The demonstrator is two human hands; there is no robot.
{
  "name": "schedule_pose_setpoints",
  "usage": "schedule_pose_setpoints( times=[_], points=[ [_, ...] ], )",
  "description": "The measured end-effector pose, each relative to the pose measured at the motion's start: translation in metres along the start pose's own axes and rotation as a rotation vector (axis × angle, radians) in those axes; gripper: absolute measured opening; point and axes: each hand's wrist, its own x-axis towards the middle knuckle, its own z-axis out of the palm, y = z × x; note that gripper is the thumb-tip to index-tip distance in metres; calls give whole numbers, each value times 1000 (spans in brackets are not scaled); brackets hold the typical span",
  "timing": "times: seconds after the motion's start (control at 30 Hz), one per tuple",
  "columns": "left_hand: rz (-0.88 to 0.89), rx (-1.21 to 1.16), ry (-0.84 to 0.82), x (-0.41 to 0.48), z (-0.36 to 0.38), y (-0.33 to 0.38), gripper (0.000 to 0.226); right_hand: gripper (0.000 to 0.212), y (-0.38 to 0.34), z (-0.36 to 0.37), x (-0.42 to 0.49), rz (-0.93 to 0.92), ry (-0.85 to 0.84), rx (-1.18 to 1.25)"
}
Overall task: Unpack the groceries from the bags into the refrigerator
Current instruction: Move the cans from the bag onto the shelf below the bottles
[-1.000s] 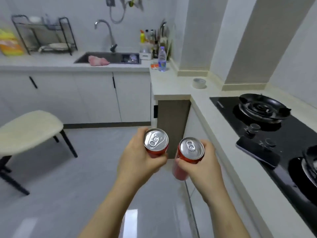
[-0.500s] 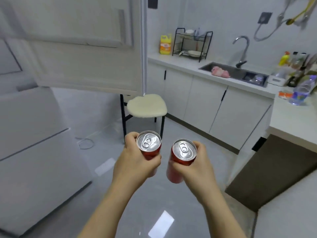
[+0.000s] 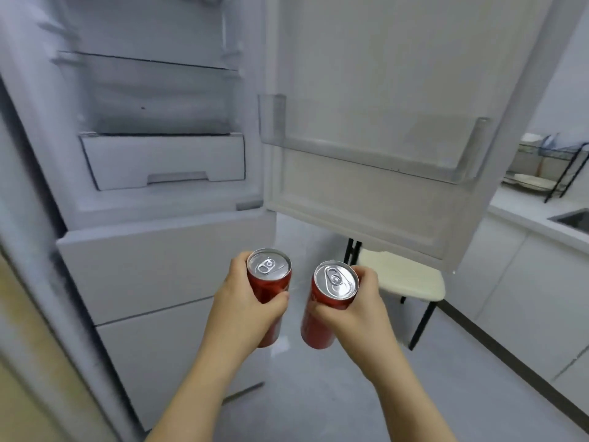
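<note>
Open refrigerator point(image 3: 159, 122) now fills view beyond fingers point(image 3: 366, 277) — earlier only its door showed. Left hand point(image 3: 245, 314) clenched round left can point(image 3: 269, 272), right hand point(image 3: 353, 317) round right can point(image 3: 334, 282) — cans tops-up, apart, grip unchanged; door shelf point(image 3: 366, 148) above fingertips.

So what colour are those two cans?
Red cans with silver tops, seen clearly in the head view.

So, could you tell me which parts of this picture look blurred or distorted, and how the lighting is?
Head view: motion blur smears the fridge shelves and left wall; the left can, right can, left hand and right hand are sharp; the wide lens bows the door edges; light is soft, can tops glint.
</note>
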Motion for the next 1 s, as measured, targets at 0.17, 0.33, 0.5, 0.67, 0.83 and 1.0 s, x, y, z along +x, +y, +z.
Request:
schedule_pose_setpoints(
  times=[0.17, 0.33, 0.5, 0.67, 0.83, 1.0],
  points=[
    [-31, -26, 120, 57, -51, -20, 56, 52, -30, 66, 56, -98, -84, 71],
    [-52, -75, 196, 107, -96, -30, 52, 48, -59, 124, 102, -207, -162, 138],
    [-20, -131, 274, 151, -126, -30, 51, 52, -85, 161, 147, -295, -236, 197],
    [19, -156, 333, 197, -143, -25, 45, 57, -106, 189, 202, -318, -266, 275],
    [50, -186, 430, 252, -152, -19, 43, 54, -127, 204, 259, -399, -328, 304],
    [109, -233, 500, 302, -158, 1, 38, 39, -158, 215, 309, -526, -328, 317]
  ],
)
